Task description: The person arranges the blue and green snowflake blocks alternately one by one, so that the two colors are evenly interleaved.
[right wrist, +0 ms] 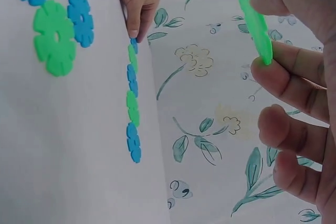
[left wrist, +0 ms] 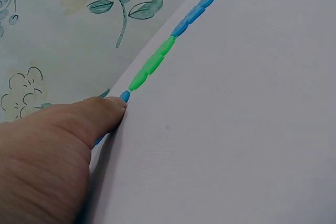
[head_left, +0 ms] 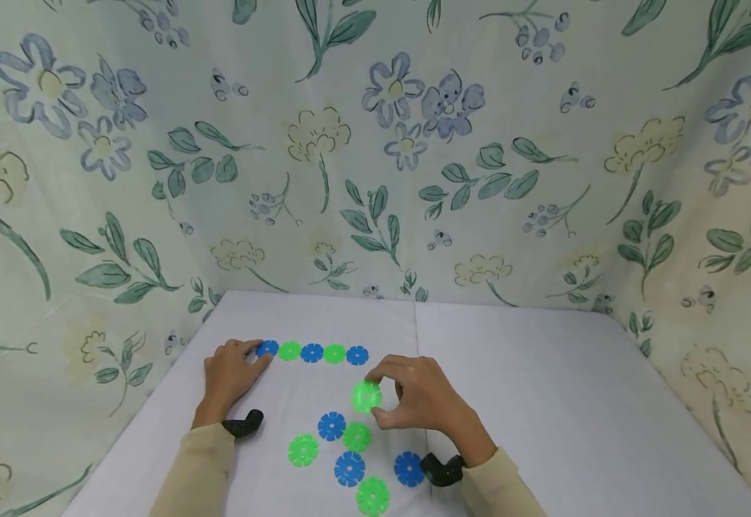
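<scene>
A row of flat notched discs, blue and green by turns, lies across the table's far left part. My left hand (head_left: 230, 370) is at the row's left end, thumb and forefinger gripping the edges of the blue disc (head_left: 268, 348) there; in the left wrist view the thumb covers most of that disc. Between thumb and forefinger my right hand (head_left: 424, 395) pinches a green disc (head_left: 365, 396). It is raised off the table, nearer to me than the row's right-end blue disc (head_left: 357, 355). The right wrist view shows this green disc (right wrist: 255, 23) edge-on, the other fingers curled apart from it.
Loose blue and green discs lie nearer to me, among them a green disc (head_left: 303, 450) at left and a blue disc (head_left: 409, 468) near the right wrist. A white cloth (head_left: 543, 402) covers the table. Floral curtain (head_left: 375, 179) hangs behind and at both sides.
</scene>
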A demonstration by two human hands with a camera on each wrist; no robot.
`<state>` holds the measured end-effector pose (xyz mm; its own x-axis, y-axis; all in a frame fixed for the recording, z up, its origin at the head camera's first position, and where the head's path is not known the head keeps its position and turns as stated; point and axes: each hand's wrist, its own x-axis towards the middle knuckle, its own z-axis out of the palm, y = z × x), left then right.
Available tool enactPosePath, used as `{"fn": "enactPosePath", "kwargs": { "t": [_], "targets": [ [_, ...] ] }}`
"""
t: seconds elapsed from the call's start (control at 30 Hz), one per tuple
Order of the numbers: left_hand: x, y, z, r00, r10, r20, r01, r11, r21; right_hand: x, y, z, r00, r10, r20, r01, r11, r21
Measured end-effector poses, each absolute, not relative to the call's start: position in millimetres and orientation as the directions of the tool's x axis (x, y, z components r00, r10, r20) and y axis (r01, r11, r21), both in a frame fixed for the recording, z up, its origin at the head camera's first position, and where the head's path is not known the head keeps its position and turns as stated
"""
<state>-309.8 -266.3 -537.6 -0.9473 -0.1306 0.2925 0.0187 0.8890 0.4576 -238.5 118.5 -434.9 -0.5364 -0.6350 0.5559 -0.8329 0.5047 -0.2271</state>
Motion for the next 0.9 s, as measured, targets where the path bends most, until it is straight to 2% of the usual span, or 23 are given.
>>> {"fn": "enactPosePath", "kwargs": {
  "t": [0.23, 0.4, 0.67, 0.9],
  "targets": [
    [-307.7, -266.8, -541.4, -0.947, -0.134, 0.292, 0.012, 0.894, 0.448, -248.0, 117.0, -425.2, -0.535, -0.590, 0.605, -0.830, 0.499, -0.248],
    [-306.7, -266.9, -543.1, -0.946, -0.135, 0.295, 0.012, 0.893, 0.449, -256.1, 115.8, -421.3, -0.557, -0.552, 0.621, -0.813, 0.513, -0.274],
    [-308.4, -267.8, -544.5, -0.949, -0.133, 0.286, 0.009, 0.895, 0.446, -270.4, 118.5, -415.9, -0.593, -0.452, 0.666, -0.794, 0.465, -0.391],
    [-309.0, -266.7, -538.0, -0.946, -0.134, 0.294, 0.012, 0.895, 0.447, -281.7, 119.5, -422.5, -0.606, -0.374, 0.703, -0.771, 0.496, -0.401]
  ]
}}
